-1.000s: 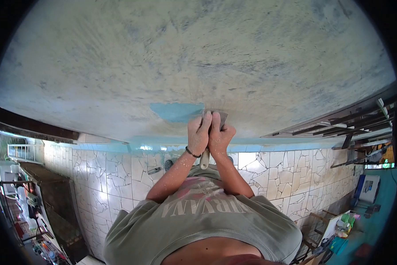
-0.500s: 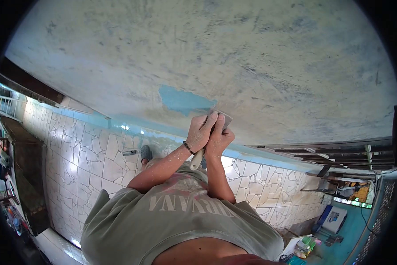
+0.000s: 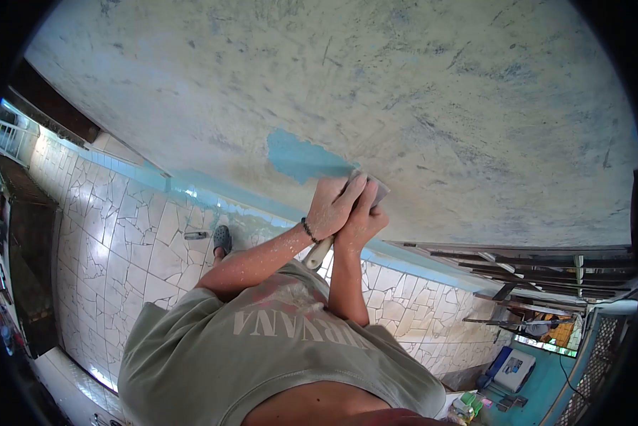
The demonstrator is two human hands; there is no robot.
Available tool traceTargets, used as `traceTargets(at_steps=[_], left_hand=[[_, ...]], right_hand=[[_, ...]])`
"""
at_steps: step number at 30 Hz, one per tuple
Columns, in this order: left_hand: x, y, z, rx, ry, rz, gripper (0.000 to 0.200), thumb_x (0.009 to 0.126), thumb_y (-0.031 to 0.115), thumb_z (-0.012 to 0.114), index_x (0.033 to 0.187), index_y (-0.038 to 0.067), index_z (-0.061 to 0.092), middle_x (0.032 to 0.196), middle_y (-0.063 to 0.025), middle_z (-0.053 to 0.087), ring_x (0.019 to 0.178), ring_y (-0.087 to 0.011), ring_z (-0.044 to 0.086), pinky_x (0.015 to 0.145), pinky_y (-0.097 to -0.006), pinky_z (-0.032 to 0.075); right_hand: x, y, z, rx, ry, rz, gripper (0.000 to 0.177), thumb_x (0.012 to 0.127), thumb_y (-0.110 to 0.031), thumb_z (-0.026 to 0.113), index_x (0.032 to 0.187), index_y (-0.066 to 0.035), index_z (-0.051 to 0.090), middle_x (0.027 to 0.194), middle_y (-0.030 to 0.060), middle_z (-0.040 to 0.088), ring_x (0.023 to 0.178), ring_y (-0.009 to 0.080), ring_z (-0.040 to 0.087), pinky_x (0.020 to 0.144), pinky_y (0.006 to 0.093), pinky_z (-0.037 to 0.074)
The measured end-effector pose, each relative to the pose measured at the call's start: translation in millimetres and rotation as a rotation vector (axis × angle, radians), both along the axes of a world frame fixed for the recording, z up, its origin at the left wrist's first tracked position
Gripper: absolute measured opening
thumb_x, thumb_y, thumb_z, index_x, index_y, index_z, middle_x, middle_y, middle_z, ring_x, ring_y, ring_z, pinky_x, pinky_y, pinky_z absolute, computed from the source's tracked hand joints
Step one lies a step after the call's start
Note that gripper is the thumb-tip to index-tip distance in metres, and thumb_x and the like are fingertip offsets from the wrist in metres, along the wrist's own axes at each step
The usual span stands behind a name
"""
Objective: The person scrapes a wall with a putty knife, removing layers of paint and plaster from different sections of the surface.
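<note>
Both hands are closed together round a scraper, its pale handle [image 3: 319,253] sticking out below them and its flat metal blade [image 3: 380,190] against the wall. My left hand [image 3: 327,207], with a dark beaded bracelet at the wrist, has its fingers pressed over the tool near the blade. My right hand [image 3: 361,224] wraps the tool beside it, partly overlapped by the left. Pale dust speckles the left forearm. Just up and left of the blade lies a ragged patch of bare blue [image 3: 301,156] in the mottled whitish wall [image 3: 404,92].
Light, irregular stone-pattern floor tiles [image 3: 145,245] lie below. A grey clog [image 3: 222,238] is on one foot, near a small dark object [image 3: 196,235]. Dark slats [image 3: 539,266] line the right side, a blue and white box [image 3: 512,369] sits lower right, and a dark cabinet [image 3: 31,248] stands left.
The whole view has shifted slightly, so the hands, scraper and blue patch all appear a little further right. Both hands keep their grip on the scraper at the patch's right end.
</note>
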State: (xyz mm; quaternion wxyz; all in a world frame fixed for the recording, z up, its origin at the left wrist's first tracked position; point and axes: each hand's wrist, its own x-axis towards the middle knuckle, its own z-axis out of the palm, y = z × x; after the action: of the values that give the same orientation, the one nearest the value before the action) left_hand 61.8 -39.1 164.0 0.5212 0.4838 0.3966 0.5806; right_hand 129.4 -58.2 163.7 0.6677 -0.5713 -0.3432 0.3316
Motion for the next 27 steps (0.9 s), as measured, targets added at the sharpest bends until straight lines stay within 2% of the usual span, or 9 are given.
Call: traceTargets(at_steps=[2, 5, 8, 11, 14, 17, 20, 25, 27], left_hand=[[-4.7, -0.7, 18.7, 0.032, 0.021, -0.002, 0.048, 0.101, 0.037, 0.054, 0.078, -0.005, 0.058, 0.06, -0.0012, 0.05, 0.062, -0.0067, 0.042, 0.052, -0.0292, 0.038], [3.4, -3.2, -11.9, -0.045, -0.003, 0.004, 0.048, 0.101, 0.036, 0.054, 0.076, -0.006, 0.056, 0.06, -0.0014, 0.049, 0.062, -0.0065, 0.041, 0.052, -0.0294, 0.037], [0.4, -0.4, -2.7, 0.002, 0.026, 0.028, 0.047, 0.101, 0.035, 0.054, 0.076, -0.005, 0.057, 0.06, -0.0025, 0.05, 0.062, -0.0066, 0.042, 0.051, -0.0299, 0.037], [-6.1, 2.0, 24.7, 0.055, 0.053, 0.015, 0.046, 0.101, 0.035, 0.055, 0.075, -0.003, 0.058, 0.059, -0.0029, 0.051, 0.061, -0.0067, 0.042, 0.051, -0.0298, 0.036], [-6.1, 0.5, 32.5, 0.028, 0.009, 0.028, 0.049, 0.101, 0.035, 0.055, 0.071, -0.003, 0.056, 0.059, -0.0013, 0.05, 0.06, -0.0065, 0.041, 0.05, -0.0296, 0.035], [0.1, 0.6, -12.1, -0.02, 0.02, 0.014, 0.05, 0.101, 0.035, 0.055, 0.068, -0.003, 0.054, 0.059, 0.0006, 0.05, 0.061, -0.0062, 0.041, 0.05, -0.0293, 0.035], [-3.4, 0.4, 7.5, -0.02, -0.016, 0.024, 0.05, 0.101, 0.035, 0.055, 0.07, -0.004, 0.056, 0.06, 0.001, 0.05, 0.06, -0.0063, 0.041, 0.05, -0.0295, 0.035], [-0.3, 0.2, -1.6, -0.006, 0.034, 0.027, 0.049, 0.101, 0.034, 0.055, 0.07, -0.004, 0.055, 0.058, 0.001, 0.049, 0.059, -0.0056, 0.04, 0.049, -0.0283, 0.034], [1.3, 2.8, 7.9, 0.05, 0.028, 0.089, 0.05, 0.1, 0.034, 0.056, 0.069, -0.006, 0.056, 0.054, -0.004, 0.049, 0.056, -0.007, 0.04, 0.047, -0.0313, 0.035]], right_hand=[[-0.9, -0.5, 14.6, 0.005, 0.039, 0.026, 0.05, 0.098, -0.032, 0.062, 0.064, 0.003, 0.06, 0.063, 0.001, 0.058, 0.06, 0.0072, 0.048, 0.051, 0.0264, 0.038], [-0.1, -3.9, -11.7, -0.092, -0.018, -0.021, 0.049, 0.099, -0.032, 0.061, 0.063, 0.001, 0.058, 0.063, -0.0004, 0.057, 0.06, 0.0062, 0.046, 0.051, 0.0257, 0.036], [-1.9, -0.8, -13.8, -0.034, 0.003, -0.032, 0.049, 0.099, -0.033, 0.061, 0.063, 0.0, 0.058, 0.063, -0.0005, 0.056, 0.06, 0.0059, 0.045, 0.05, 0.026, 0.035], [-4.1, 3.1, 30.1, 0.047, 0.033, 0.04, 0.048, 0.099, -0.032, 0.062, 0.065, 0.002, 0.059, 0.064, 0.0004, 0.057, 0.06, 0.0064, 0.047, 0.051, 0.0266, 0.036], [-3.9, 2.0, 20.0, -0.001, -0.013, 0.009, 0.05, 0.099, -0.032, 0.062, 0.065, 0.004, 0.06, 0.063, 0.001, 0.057, 0.059, 0.0071, 0.047, 0.05, 0.0272, 0.037], [-5.7, 0.9, 3.1, -0.042, -0.043, -0.022, 0.051, 0.098, -0.033, 0.062, 0.064, 0.005, 0.06, 0.062, 0.0009, 0.057, 0.059, 0.0075, 0.047, 0.049, 0.0273, 0.037], [-5.5, -4.0, 24.4, -0.054, 0.015, 0.019, 0.05, 0.098, -0.032, 0.063, 0.067, 0.006, 0.062, 0.064, 0.0016, 0.059, 0.06, 0.0074, 0.049, 0.051, 0.0266, 0.039], [-4.3, -4.1, 4.9, -0.046, 0.02, -0.021, 0.047, 0.098, -0.032, 0.064, 0.066, 0.003, 0.062, 0.064, 0.0009, 0.059, 0.06, 0.0062, 0.047, 0.051, 0.026, 0.037], [-6.9, -2.1, 5.5, -0.028, 0.065, -0.028, 0.047, 0.098, -0.031, 0.064, 0.065, 0.003, 0.061, 0.064, 0.0002, 0.058, 0.059, 0.006, 0.046, 0.05, 0.0259, 0.036]])
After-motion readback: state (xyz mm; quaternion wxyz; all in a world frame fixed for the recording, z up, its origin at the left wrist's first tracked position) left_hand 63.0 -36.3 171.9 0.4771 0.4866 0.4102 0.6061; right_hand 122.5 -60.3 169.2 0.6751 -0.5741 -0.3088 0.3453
